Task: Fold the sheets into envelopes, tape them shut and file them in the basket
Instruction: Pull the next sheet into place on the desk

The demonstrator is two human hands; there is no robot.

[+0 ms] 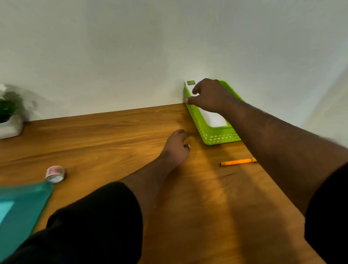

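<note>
Right hand [208,96], right of centre frame, reaches over the green basket [214,137], which stands against the wall at the bench's [108,140] far edge. Its fingers are loosely curled, thumb and forefinger touching the upper end of a white envelope [214,118] lying in the basket; whether they pinch it cannot be told. A small green patch marks the envelope's far corner. Left hand [177,147], centre frame, rests on the bench just left of the basket, fingers loosely curled, holding nothing. Tape roll [55,173] sits at mid-left beside a teal mat [21,208]. Orange pen [238,161] lies below the basket. Potted plant [1,114] at upper left.
</note>
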